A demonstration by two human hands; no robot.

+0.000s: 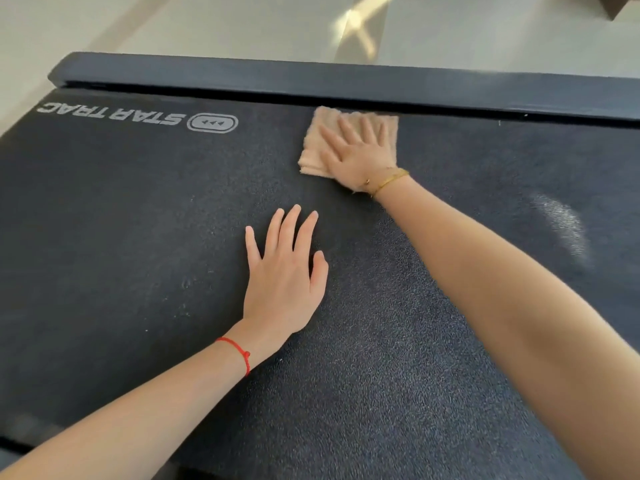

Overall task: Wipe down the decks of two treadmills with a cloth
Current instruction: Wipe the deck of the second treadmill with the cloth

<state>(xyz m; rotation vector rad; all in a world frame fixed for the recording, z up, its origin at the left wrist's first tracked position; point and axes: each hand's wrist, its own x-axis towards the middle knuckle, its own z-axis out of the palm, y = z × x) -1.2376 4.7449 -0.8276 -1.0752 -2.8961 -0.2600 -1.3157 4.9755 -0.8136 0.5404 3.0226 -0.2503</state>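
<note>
A black textured treadmill deck point(138, 237) fills most of the view, with a white "STAR TRAC" logo point(114, 116) printed near its far left. A folded tan cloth point(315, 147) lies flat on the belt close to the far side rail. My right hand point(356, 154) presses on the cloth with straight, spread fingers. My left hand point(284, 275) rests flat on the bare belt nearer to me, fingers straight, holding nothing. A pale dusty smear point(564, 223) shows on the belt at the right.
A dark side rail point(311, 81) runs along the deck's far edge, with a narrow gap between it and the belt. Beyond it lies a pale tiled floor point(242, 26) with a bright sun patch. The deck's near edge shows at the bottom left.
</note>
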